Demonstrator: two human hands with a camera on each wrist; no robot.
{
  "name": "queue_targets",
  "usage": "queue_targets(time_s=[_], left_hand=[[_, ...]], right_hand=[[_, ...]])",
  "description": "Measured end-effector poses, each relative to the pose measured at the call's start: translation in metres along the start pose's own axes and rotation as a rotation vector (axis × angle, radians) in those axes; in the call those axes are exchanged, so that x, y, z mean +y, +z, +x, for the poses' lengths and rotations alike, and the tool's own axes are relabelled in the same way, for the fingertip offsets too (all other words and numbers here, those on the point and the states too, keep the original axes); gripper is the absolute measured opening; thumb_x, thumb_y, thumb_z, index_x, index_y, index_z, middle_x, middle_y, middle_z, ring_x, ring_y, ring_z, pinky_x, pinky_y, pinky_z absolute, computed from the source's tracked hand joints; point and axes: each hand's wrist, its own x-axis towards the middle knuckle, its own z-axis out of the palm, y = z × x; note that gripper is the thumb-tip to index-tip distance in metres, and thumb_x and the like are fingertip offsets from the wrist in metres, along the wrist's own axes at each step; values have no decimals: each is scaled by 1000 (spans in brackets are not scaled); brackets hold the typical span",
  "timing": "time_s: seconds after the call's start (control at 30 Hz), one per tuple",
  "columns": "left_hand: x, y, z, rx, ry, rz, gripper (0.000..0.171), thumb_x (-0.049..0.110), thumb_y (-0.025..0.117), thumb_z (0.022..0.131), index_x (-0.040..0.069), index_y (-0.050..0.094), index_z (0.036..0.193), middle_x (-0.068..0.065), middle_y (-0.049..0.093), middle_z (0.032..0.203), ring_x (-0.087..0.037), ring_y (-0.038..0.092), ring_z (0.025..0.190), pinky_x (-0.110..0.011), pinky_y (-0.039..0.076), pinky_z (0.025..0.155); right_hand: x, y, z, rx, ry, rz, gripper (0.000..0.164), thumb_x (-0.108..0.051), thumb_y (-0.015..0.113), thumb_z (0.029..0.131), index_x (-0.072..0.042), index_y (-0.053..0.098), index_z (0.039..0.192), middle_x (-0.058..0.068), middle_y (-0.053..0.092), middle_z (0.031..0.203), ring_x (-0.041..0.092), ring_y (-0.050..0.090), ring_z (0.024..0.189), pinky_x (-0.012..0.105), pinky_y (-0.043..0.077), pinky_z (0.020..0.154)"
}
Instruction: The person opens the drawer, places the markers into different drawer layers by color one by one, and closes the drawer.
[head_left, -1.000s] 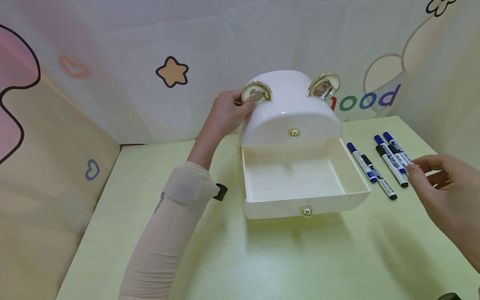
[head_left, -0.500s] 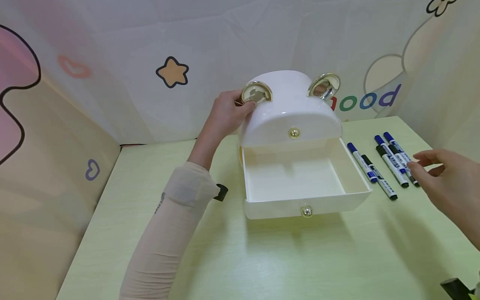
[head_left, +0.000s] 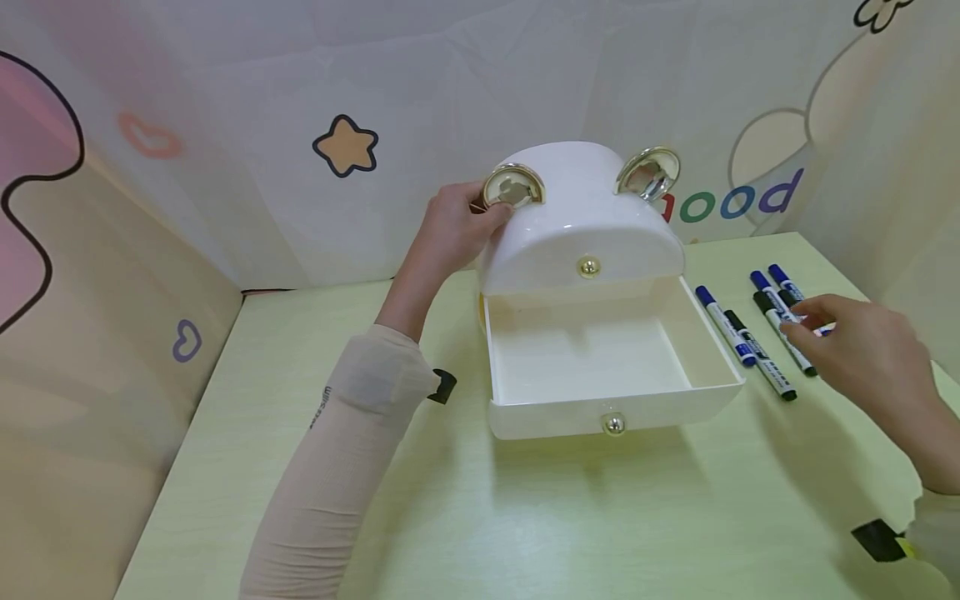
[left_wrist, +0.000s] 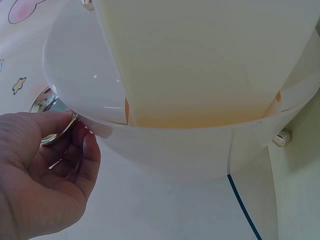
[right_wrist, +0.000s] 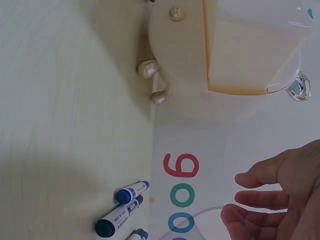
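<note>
A white box point(head_left: 577, 179) with two gold ears stands on the table, its drawer point(head_left: 551, 419) pulled out with nothing inside. My left hand point(head_left: 453, 229) pinches the box's left gold ear point(head_left: 517, 185), thumb in front and fingers behind, as the left wrist view also shows. Over the right-hand group of markers hovers my right hand point(head_left: 862, 346), fingers apart; the right wrist view shows nothing in its fingers point(right_wrist: 265, 199). It partly hides that group. A blue-capped marker point(head_left: 725, 327) and a black-capped marker point(head_left: 761, 358) lie side by side between it and the drawer.
A pale green tabletop point(head_left: 585, 525) carries everything. Behind it rises a white backdrop point(head_left: 450, 100) with printed stars and letters, and side panels stand left and right. The box's right gold ear point(head_left: 651, 173) sticks out above the drawer.
My right hand first drew slightly back from the markers, then shifted left over the right-hand group, its sleeve coming into view. The left hand, box and markers stay in place.
</note>
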Motion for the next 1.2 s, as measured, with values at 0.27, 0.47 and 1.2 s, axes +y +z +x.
queue_targets(time_s=[0.27, 0.47, 1.2], left_hand=[[1, 0, -1, -9, -14, 4, 14, 16, 63, 101, 4, 69, 98, -5, 61, 84, -16, 54, 81, -25, 44, 69], [0, 0, -1, -13, -10, 14, 16, 16, 62, 101, 3, 70, 104, -6, 63, 87, -17, 55, 84, -25, 46, 71], [0, -1, 1, -20, -14, 17, 16, 17, 63, 102, 3, 71, 105, -6, 65, 90, -17, 57, 87, -25, 46, 75]], right_hand=[[6, 17, 23, -125, -28, 11, 38, -22, 63, 99, 10, 65, 118, 32, 67, 106, 40, 60, 81, 36, 44, 48], [10, 33, 39, -202, -22, 13, 40, -19, 65, 97, 13, 63, 120, 37, 64, 111, 48, 63, 88, 38, 49, 50], [11, 72, 69, -211, -11, -7, 28, -13, 57, 95, 12, 67, 103, 24, 64, 83, 36, 55, 70, 43, 45, 54]])
